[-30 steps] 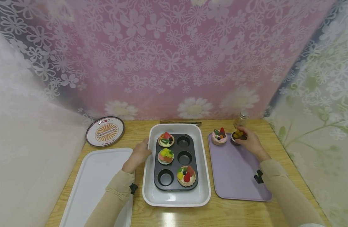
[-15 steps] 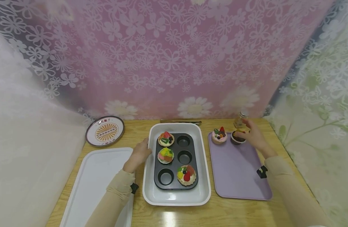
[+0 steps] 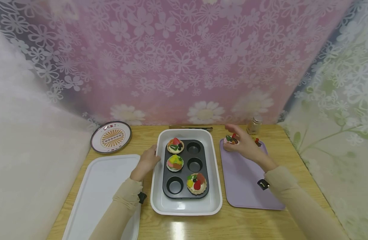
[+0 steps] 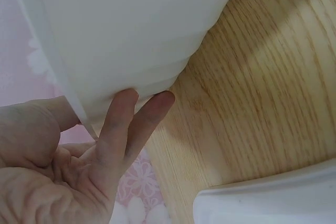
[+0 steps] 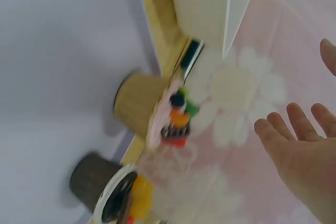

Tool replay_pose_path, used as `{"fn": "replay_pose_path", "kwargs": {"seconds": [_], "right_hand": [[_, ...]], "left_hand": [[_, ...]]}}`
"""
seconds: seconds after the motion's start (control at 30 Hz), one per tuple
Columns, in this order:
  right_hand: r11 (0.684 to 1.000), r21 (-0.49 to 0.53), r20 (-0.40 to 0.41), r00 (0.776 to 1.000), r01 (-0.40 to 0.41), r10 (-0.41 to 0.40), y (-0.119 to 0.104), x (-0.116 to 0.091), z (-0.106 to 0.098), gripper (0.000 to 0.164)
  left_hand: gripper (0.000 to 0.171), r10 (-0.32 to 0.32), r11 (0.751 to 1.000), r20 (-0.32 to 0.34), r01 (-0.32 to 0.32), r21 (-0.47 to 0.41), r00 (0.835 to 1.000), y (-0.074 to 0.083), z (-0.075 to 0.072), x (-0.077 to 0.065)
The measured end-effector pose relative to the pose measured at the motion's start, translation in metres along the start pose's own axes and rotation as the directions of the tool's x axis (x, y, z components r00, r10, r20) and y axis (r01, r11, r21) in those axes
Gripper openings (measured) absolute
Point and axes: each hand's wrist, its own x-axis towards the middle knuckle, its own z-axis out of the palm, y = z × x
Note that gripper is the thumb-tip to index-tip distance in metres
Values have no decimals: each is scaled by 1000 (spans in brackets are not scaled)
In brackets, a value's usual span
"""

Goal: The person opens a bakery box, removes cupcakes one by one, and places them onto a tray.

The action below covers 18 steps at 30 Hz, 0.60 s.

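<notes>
My left hand (image 3: 146, 163) grips the left wall of a deep white tray (image 3: 185, 207), its fingers against the outside in the left wrist view. In the tray lies a dark muffin pan (image 3: 185, 163) with three fruit-topped tarts in its cups. My right hand (image 3: 247, 145) hovers with spread fingers over a pink-topped cupcake (image 5: 142, 104) on a purple tray (image 3: 247, 180). In the right wrist view a gap shows between hand and cupcake. Beside it stands a chocolate cupcake (image 5: 94, 179) with yellow fruit, mostly hidden behind the hand in the head view.
A flat white tray (image 3: 106, 193) lies at the left, a patterned plate (image 3: 112, 137) behind it. Tongs (image 3: 191, 128) lie along the back edge. A small glass jar (image 3: 254, 126) stands behind the purple tray.
My right hand has let go of the chocolate cupcake at the purple tray's back right corner, then moved left over the pink cupcake. The left hand keeps its hold.
</notes>
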Motion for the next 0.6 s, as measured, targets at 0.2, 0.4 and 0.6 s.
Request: {"fn": "replay_pose_path", "kwargs": {"seconds": [0.2,0.4,0.6], "right_hand": [[999,22,103,994,37,-39,-14,-2,25,83],[998,56,219,976,3,-16,-24,-9,49,82],[996,80,298,953,33,-55,-32,-15,70,81]], "left_hand": [[62,-37,998,19,37,-40,999,3,-1,-3],[63,-45,997,23,47,-58,999,2,-1,-2],[66,-58,992,51,63,-105,997,0,-3,-2]]}}
